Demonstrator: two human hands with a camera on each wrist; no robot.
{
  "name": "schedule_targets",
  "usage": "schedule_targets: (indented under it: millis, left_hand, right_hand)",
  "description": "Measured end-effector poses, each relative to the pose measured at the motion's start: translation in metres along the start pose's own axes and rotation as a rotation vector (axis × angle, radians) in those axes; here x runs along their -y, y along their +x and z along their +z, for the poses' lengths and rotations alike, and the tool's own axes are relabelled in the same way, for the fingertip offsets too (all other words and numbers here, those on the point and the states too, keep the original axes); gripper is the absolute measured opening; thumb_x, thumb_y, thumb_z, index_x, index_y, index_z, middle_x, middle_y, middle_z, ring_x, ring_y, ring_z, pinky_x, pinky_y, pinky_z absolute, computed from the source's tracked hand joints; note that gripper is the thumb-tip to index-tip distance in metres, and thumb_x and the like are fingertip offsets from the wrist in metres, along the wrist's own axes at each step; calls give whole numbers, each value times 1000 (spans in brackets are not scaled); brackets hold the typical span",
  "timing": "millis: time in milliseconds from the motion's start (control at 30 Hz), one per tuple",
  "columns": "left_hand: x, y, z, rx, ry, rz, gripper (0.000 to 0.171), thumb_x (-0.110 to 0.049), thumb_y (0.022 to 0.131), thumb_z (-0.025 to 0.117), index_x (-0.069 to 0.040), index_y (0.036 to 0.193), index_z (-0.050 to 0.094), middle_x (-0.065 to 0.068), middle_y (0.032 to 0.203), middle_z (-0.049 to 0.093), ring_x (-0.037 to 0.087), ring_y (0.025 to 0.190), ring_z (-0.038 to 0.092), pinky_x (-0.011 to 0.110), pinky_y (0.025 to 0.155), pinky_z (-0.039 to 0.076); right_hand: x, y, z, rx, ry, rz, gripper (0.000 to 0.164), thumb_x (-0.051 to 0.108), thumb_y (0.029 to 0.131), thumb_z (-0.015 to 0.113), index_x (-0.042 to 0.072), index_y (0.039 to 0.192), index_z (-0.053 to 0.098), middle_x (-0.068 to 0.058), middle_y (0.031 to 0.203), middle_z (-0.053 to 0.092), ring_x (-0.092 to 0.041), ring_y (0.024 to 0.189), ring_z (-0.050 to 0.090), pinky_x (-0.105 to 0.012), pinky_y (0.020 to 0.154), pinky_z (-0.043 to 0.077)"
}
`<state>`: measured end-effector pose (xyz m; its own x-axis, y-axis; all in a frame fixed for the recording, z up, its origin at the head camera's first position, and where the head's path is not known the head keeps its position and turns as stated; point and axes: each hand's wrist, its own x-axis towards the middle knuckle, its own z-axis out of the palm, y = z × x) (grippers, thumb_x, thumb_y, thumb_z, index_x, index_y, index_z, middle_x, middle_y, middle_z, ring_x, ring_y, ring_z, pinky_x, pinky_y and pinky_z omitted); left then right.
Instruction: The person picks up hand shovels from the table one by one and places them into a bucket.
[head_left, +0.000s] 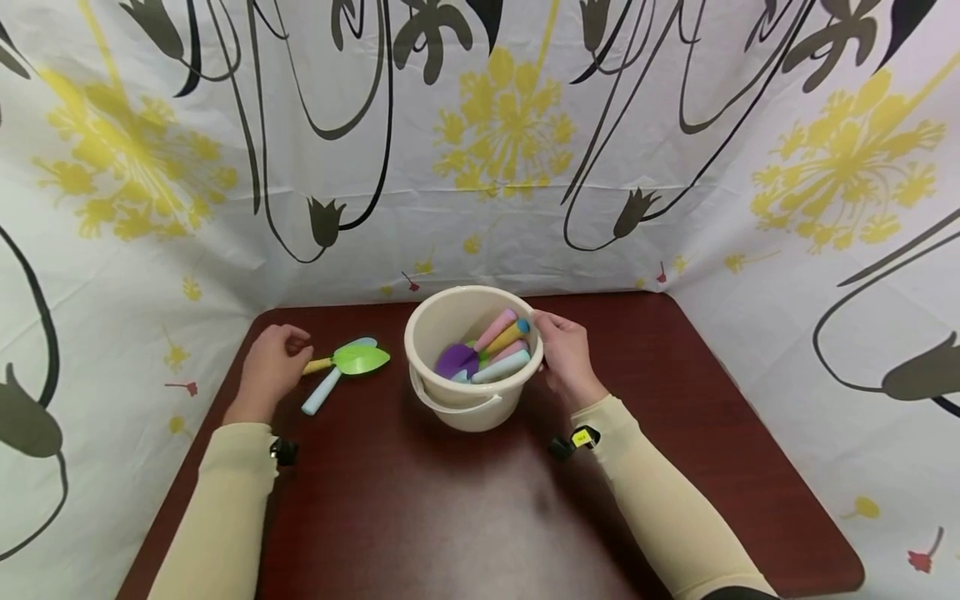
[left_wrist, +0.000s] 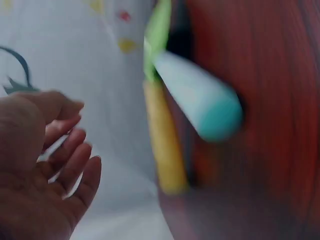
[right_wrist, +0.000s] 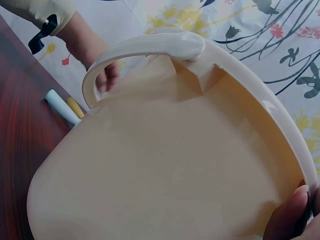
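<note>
My right hand grips the rim of a cream bucket, thumb and fingers on its right side. Inside the bucket lie several toy garden tools, among them a purple blade and a pink handle. To the left, my left hand hovers beside a small green trowel with a yellow handle. In the left wrist view its loosely bent fingers stand apart from that handle and hold nothing. A tool with a light blue handle lies crossed under the green trowel.
A dark red-brown table carries everything. White cloth with flower prints rises behind the table and along both sides. The bucket's white carrying handle hangs down at its front.
</note>
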<state>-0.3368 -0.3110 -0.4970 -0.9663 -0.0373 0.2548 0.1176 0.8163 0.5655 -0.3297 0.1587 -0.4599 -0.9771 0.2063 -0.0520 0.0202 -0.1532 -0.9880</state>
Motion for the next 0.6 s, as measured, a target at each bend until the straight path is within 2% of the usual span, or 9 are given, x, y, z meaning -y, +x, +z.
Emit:
schedule_targets:
  millis: [100, 267, 400, 600]
  left_hand:
    - [26, 3, -2, 73, 56, 25, 32, -14, 106, 74, 6, 130, 68, 31, 130, 60, 53, 124, 57, 70, 105, 47]
    - [56, 3, 2, 173, 58, 22, 40, -15, 105, 76, 8, 137, 67, 34, 138, 58, 55, 126, 56, 71, 106, 45]
    - [66, 0, 8, 204, 36, 21, 42, -16, 106, 77, 7, 140, 67, 33, 136, 61, 51, 117, 61, 68, 99, 50]
    - [71, -2, 15, 187, 50, 55, 38, -11, 101, 82, 8, 132, 70, 34, 126, 66, 49, 108, 64, 65, 91, 52]
  right_hand:
    - [0, 0, -1, 0, 6, -1, 33, 26, 109, 69, 4, 133, 79, -13, 94, 78, -9, 47, 60, -22, 38, 41]
    - [0, 0, -1, 6, 17, -7, 32, 23, 109, 69, 4, 133, 79, -13, 94, 78, -9, 46, 59, -21, 37, 41]
    - [-1, 0, -1, 11, 18, -2, 32, 23, 109, 68, 5, 133, 78, -15, 102, 77, -9, 44, 56, -22, 38, 40]
    - [-2, 1, -2, 12, 24, -5, 32, 23, 110, 68, 5, 134, 78, -18, 106, 77, -9, 45, 55, -21, 38, 41]
